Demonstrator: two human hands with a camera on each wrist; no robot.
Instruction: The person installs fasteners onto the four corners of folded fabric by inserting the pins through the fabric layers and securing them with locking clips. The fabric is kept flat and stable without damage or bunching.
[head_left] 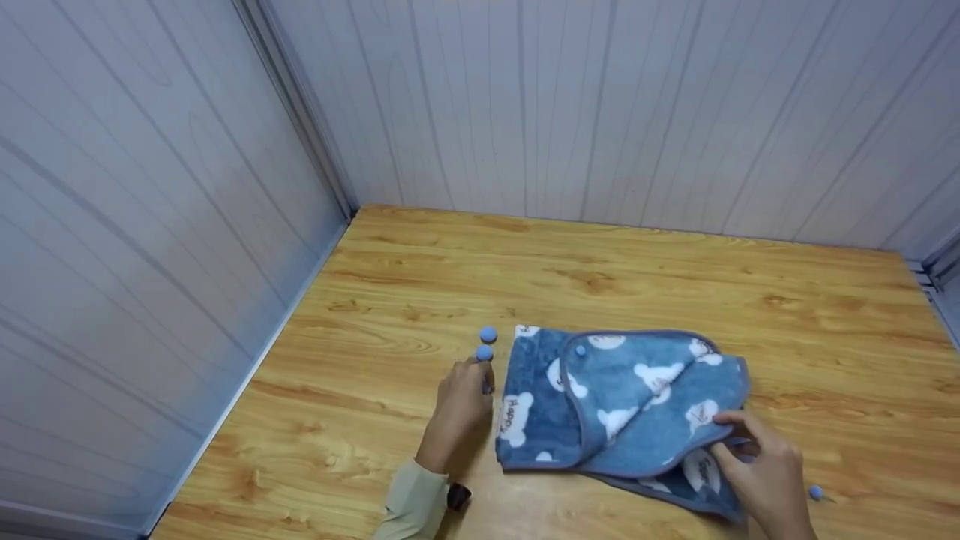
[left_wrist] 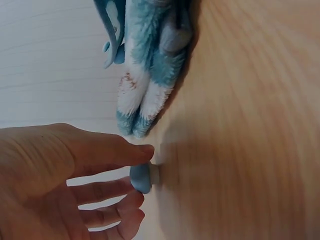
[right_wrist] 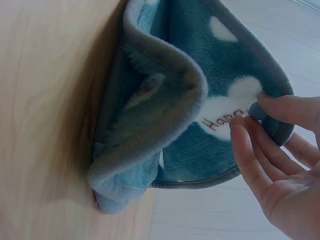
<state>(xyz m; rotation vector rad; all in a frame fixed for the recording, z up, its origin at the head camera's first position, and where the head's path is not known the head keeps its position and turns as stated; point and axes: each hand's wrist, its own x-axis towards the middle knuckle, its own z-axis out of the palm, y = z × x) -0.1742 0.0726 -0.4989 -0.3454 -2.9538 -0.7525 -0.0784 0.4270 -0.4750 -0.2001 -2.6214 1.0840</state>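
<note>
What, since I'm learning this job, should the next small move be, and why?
I'd probably have the left hand set down the blue knob it pinches and steady the patterned blanket: the right hand alone pinches a second blue knob at the raised flap, while the left is off the blanket, so it could shift.

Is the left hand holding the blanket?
No, in the left wrist view the left hand pinches a blue pin beside the blanket.

Head view high, forward and down; wrist views close beside the hands (left_wrist: 50,185) (right_wrist: 290,195), sideways, blue blanket (head_left: 637,397) in both.
</note>
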